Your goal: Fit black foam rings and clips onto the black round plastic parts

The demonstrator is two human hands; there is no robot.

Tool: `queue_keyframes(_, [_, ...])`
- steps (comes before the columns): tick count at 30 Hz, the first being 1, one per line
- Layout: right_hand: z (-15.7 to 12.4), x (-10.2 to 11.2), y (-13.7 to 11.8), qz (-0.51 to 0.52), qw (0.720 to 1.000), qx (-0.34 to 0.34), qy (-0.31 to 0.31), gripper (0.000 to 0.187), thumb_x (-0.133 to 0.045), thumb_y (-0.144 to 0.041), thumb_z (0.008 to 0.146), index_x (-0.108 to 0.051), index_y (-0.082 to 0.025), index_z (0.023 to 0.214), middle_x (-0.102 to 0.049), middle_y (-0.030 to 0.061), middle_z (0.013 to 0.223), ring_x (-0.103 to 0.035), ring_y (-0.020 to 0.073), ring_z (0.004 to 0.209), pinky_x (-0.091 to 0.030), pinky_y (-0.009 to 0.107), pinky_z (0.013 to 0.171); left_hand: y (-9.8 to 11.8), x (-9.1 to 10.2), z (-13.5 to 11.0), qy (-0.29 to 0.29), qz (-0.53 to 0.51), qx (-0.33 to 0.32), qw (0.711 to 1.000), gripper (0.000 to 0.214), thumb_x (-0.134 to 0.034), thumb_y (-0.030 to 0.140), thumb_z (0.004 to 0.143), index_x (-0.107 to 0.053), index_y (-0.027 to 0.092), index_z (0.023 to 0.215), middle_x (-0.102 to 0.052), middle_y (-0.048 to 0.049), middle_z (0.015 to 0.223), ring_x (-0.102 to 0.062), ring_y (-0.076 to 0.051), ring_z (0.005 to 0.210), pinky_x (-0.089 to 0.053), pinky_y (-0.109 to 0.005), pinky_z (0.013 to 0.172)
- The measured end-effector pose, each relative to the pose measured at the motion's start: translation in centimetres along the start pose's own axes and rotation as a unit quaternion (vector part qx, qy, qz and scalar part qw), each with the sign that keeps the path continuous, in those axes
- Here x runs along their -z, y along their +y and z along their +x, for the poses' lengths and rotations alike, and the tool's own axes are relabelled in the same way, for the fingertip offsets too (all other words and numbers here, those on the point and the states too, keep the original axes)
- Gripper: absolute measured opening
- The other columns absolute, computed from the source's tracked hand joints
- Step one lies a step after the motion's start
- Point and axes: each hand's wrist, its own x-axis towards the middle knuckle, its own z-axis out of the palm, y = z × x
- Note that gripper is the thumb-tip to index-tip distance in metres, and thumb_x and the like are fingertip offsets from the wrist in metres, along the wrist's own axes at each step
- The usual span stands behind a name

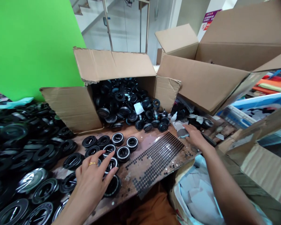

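My left hand (91, 177), with a gold ring on one finger, lies spread over a group of round black caps (114, 147) laid out on the wooden table (145, 147); its fingertips touch two of them. My right hand (194, 135) reaches to the far right of the table and its fingers close on a small grey-white piece (182, 132). Between the hands lies a sheet of small black round stickers (159, 156).
A tipped cardboard box (112, 67) spills black caps at the back. A large heap of black rings (18, 150) fills the left. Bigger open boxes (215, 62) stand at the right, and a bag of white paper scraps (196, 193) sits below the table edge.
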Motion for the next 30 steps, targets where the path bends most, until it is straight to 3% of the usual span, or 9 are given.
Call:
queue_keyframes(4, [1.7, -0.6, 1.5, 0.047, 0.999, -0.002, -0.028, 0.041, -0.063, -0.015, 0.069, -0.065, -0.013, 0.110, -0.067, 0.0136, 0.112, -0.062, 0.0265, 0.103, -0.046, 0.037, 0.094, -0.5, -0.2, -0.7, -0.014, -0.007, 0.009, 1.000, 0.040, -0.049, 0.038, 0.089, -0.061, 0.031, 0.126, -0.053, -0.0121, 0.129, -0.047, -0.034, 0.110, -0.044, -0.047, 0.082])
queue_keyframes(10, [3.7, -0.4, 2.6, 0.091, 0.995, -0.043, -0.007, 0.031, -0.068, -0.033, 0.068, -0.063, -0.016, 0.094, -0.070, 0.0071, 0.088, -0.065, 0.0222, 0.077, -0.051, 0.031, 0.069, -0.3, -0.5, -0.9, -0.010, -0.019, -0.006, 1.000, 0.038, -0.046, 0.036, 0.090, -0.061, 0.030, 0.125, -0.051, -0.0118, 0.131, -0.045, -0.034, 0.112, -0.043, -0.047, 0.083])
queue_keyframes(14, [2.5, -0.9, 1.6, 0.091, 0.995, -0.005, 0.028, 0.031, -0.063, -0.023, 0.065, -0.058, -0.018, 0.096, -0.064, 0.0051, 0.091, -0.060, 0.0228, 0.084, -0.048, 0.034, 0.077, 0.2, -0.2, -0.9, -0.007, -0.029, -0.015, 0.999, 0.038, -0.047, 0.036, 0.090, -0.061, 0.030, 0.124, -0.050, -0.0118, 0.132, -0.044, -0.033, 0.113, -0.042, -0.047, 0.085])
queue_keyframes(18, [-1.0, -1.7, 0.9, 0.078, 0.994, 0.028, 0.074, 0.039, -0.055, -0.016, 0.063, -0.051, -0.015, 0.102, -0.054, 0.0120, 0.106, -0.051, 0.0277, 0.103, -0.042, 0.041, 0.091, 0.4, -0.2, -1.1, -0.013, -0.031, -0.012, 0.999, 0.037, -0.047, 0.035, 0.089, -0.062, 0.030, 0.123, -0.050, -0.0115, 0.132, -0.044, -0.033, 0.112, -0.042, -0.048, 0.086])
queue_keyframes(23, [-4.7, -1.1, 1.1, 0.089, 0.992, 0.064, 0.067, 0.034, -0.054, -0.024, 0.076, -0.048, -0.015, 0.108, -0.053, 0.0117, 0.105, -0.053, 0.0251, 0.099, -0.044, 0.038, 0.088, 0.4, -0.3, -1.4, -0.030, -0.035, -0.016, 0.999, 0.037, -0.046, 0.034, 0.088, -0.063, 0.031, 0.122, -0.050, -0.0112, 0.133, -0.043, -0.033, 0.111, -0.043, -0.047, 0.082])
queue_keyframes(26, [-5.0, -0.6, 0.7, 0.072, 0.992, 0.071, 0.081, 0.023, -0.054, -0.033, 0.083, -0.053, -0.017, 0.100, -0.055, 0.0094, 0.099, -0.054, 0.0240, 0.094, -0.044, 0.037, 0.086, 0.5, -0.5, -1.3, -0.035, -0.037, -0.018, 0.999, 0.037, -0.047, 0.034, 0.089, -0.063, 0.031, 0.122, -0.050, -0.0104, 0.133, -0.044, -0.033, 0.112, -0.042, -0.048, 0.083])
queue_keyframes(30, [-3.7, -0.8, 0.2, 0.000, 0.995, 0.054, 0.084, 0.021, -0.058, -0.039, 0.080, -0.056, -0.018, 0.082, -0.057, 0.0085, 0.086, -0.052, 0.0251, 0.087, -0.042, 0.036, 0.081, 0.5, -0.6, -1.4, -0.033, -0.042, -0.020, 0.998, 0.036, -0.048, 0.033, 0.089, -0.062, 0.031, 0.121, -0.050, -0.0106, 0.133, -0.044, -0.033, 0.113, -0.042, -0.047, 0.083])
